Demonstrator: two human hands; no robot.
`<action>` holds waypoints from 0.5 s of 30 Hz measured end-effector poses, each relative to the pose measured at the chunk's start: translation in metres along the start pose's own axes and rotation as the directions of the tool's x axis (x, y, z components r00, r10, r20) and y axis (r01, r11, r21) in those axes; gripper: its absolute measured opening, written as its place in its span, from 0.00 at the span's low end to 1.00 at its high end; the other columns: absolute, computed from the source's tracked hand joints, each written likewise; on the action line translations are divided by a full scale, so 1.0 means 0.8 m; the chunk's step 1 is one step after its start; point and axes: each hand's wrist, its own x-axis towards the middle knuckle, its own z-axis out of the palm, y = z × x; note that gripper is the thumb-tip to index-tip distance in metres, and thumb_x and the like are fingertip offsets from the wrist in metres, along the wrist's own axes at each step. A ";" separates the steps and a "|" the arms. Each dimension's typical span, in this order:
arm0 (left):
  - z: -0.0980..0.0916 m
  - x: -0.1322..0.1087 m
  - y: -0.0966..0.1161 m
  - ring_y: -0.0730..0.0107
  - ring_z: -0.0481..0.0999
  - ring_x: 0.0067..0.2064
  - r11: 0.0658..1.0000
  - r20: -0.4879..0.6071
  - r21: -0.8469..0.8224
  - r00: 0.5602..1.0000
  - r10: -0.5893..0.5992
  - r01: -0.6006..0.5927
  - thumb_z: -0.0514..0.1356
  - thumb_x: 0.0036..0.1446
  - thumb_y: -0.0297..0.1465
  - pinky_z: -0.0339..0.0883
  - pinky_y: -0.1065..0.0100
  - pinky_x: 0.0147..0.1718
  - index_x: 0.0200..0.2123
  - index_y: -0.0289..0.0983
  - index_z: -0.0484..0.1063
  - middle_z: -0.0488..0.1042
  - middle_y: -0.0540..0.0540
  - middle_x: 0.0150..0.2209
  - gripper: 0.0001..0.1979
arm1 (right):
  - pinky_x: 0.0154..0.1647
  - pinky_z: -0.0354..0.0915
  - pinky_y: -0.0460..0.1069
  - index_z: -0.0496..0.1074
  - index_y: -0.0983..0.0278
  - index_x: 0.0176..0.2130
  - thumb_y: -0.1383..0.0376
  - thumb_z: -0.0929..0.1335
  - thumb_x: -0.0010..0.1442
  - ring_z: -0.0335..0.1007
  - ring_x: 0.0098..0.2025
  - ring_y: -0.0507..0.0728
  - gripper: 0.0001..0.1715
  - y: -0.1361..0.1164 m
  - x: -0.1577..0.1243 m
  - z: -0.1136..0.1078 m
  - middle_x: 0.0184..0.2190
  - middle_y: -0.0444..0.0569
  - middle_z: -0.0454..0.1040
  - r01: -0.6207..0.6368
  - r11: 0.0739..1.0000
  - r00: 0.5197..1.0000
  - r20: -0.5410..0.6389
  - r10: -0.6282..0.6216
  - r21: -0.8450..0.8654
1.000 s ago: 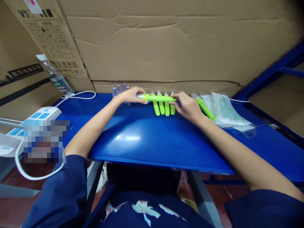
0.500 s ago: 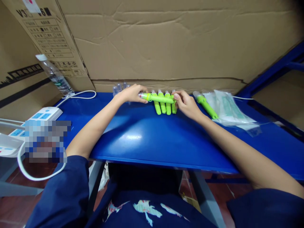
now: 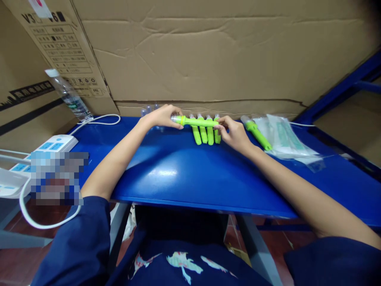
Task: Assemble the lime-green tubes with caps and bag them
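Between both hands a lime-green stick with a clear end is held nearly level above the table. My left hand is closed around its clear end. At the opposite tip, my right hand pinches the green end between thumb and fingers. Just beyond and partly beneath the stick lies a row of several similar green sticks with clear tips. Small clear caps stand behind my left hand, which partly hides them. Another green stick with a clear end lies to the right of my right hand.
Clear plastic packets lie on the blue table at the right. A water bottle leans at the back left, near a white power strip and cables. Cardboard walls off the back.
The held stick has shifted slightly left and tilted closer to level. My right hand's fingers have closed in around its green tip. The lying sticks stay in place.
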 end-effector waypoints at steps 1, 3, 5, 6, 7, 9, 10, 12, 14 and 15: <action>0.000 0.000 0.001 0.64 0.72 0.39 1.000 -0.006 0.010 1.000 0.008 -0.008 0.71 0.45 0.43 0.60 0.69 0.40 0.43 0.36 0.79 0.78 0.47 0.35 0.23 | 0.31 0.70 0.54 0.70 0.61 0.40 0.44 0.58 0.70 0.74 0.27 0.60 0.26 -0.002 0.000 0.000 0.27 0.50 0.76 -0.031 0.999 0.999 0.031 0.030 0.020; 0.001 0.000 0.003 0.63 0.73 0.40 0.999 -0.020 0.013 0.999 0.030 -0.030 0.71 0.44 0.44 0.60 0.69 0.41 0.43 0.37 0.79 0.79 0.47 0.36 0.25 | 0.28 0.69 0.53 0.71 0.60 0.36 0.42 0.54 0.71 0.71 0.23 0.58 0.32 -0.006 -0.001 -0.001 0.21 0.48 0.73 -0.102 0.991 0.992 0.089 0.094 0.087; 0.002 0.000 0.005 0.63 0.74 0.40 0.999 -0.031 0.006 0.998 0.051 -0.051 0.71 0.45 0.44 0.60 0.69 0.42 0.44 0.38 0.79 0.79 0.47 0.37 0.24 | 0.26 0.68 0.53 0.70 0.60 0.32 0.39 0.52 0.71 0.69 0.20 0.57 0.37 -0.008 -0.001 -0.001 0.17 0.46 0.70 -0.155 0.975 0.983 0.126 0.135 0.157; 0.002 0.000 0.006 0.63 0.74 0.40 0.998 -0.034 0.006 0.998 0.057 -0.056 0.71 0.46 0.45 0.59 0.69 0.42 0.43 0.38 0.79 0.80 0.47 0.37 0.24 | 0.25 0.68 0.53 0.69 0.60 0.30 0.37 0.51 0.70 0.68 0.19 0.57 0.38 -0.009 -0.001 -0.001 0.16 0.46 0.69 -0.167 0.970 0.980 0.138 0.143 0.177; 0.003 0.000 0.006 0.63 0.74 0.40 0.998 -0.036 0.010 0.998 0.057 -0.057 0.71 0.47 0.45 0.59 0.69 0.42 0.43 0.38 0.80 0.80 0.47 0.36 0.23 | 0.25 0.67 0.52 0.69 0.60 0.30 0.37 0.51 0.70 0.68 0.19 0.57 0.39 -0.009 -0.001 -0.002 0.16 0.46 0.69 -0.172 0.968 0.979 0.142 0.147 0.183; 0.003 0.000 0.007 0.63 0.74 0.39 0.999 -0.037 0.023 0.998 0.044 -0.043 0.70 0.48 0.45 0.59 0.69 0.41 0.42 0.37 0.80 0.80 0.47 0.34 0.22 | 0.25 0.67 0.52 0.70 0.60 0.34 0.36 0.52 0.69 0.69 0.20 0.57 0.37 -0.010 0.000 -0.002 0.18 0.46 0.71 -0.173 0.970 0.980 0.129 0.153 0.168; 0.003 0.000 0.007 0.63 0.74 0.38 0.999 -0.041 0.029 0.999 0.032 -0.031 0.70 0.48 0.45 0.59 0.69 0.41 0.42 0.37 0.81 0.79 0.47 0.33 0.23 | 0.26 0.67 0.51 0.70 0.60 0.38 0.37 0.53 0.69 0.70 0.21 0.57 0.36 -0.010 0.000 -0.002 0.20 0.46 0.73 -0.171 0.972 0.981 0.114 0.154 0.158; 0.002 -0.001 0.006 0.64 0.74 0.37 0.999 -0.054 0.033 0.998 0.011 -0.009 0.70 0.47 0.46 0.59 0.69 0.40 0.42 0.36 0.81 0.80 0.46 0.33 0.23 | 0.28 0.68 0.51 0.68 0.61 0.47 0.38 0.57 0.69 0.72 0.24 0.57 0.32 -0.010 0.000 -0.001 0.27 0.48 0.76 -0.152 0.976 0.987 0.079 0.142 0.153; 0.001 -0.001 0.004 0.65 0.73 0.36 0.999 -0.067 0.034 0.998 -0.001 0.003 0.70 0.47 0.46 0.59 0.69 0.39 0.42 0.36 0.81 0.80 0.47 0.34 0.23 | 0.29 0.68 0.51 0.66 0.62 0.52 0.40 0.62 0.67 0.74 0.27 0.58 0.31 -0.008 0.000 0.001 0.35 0.52 0.78 -0.106 0.984 0.994 0.049 0.100 0.144; 0.001 -0.001 0.003 0.66 0.73 0.36 0.999 -0.070 0.037 0.998 -0.002 0.004 0.69 0.48 0.46 0.59 0.69 0.39 0.43 0.36 0.81 0.80 0.46 0.34 0.23 | 0.29 0.69 0.52 0.65 0.62 0.53 0.41 0.64 0.66 0.74 0.29 0.58 0.30 -0.007 0.000 0.003 0.38 0.54 0.78 -0.074 0.989 0.997 0.037 0.070 0.128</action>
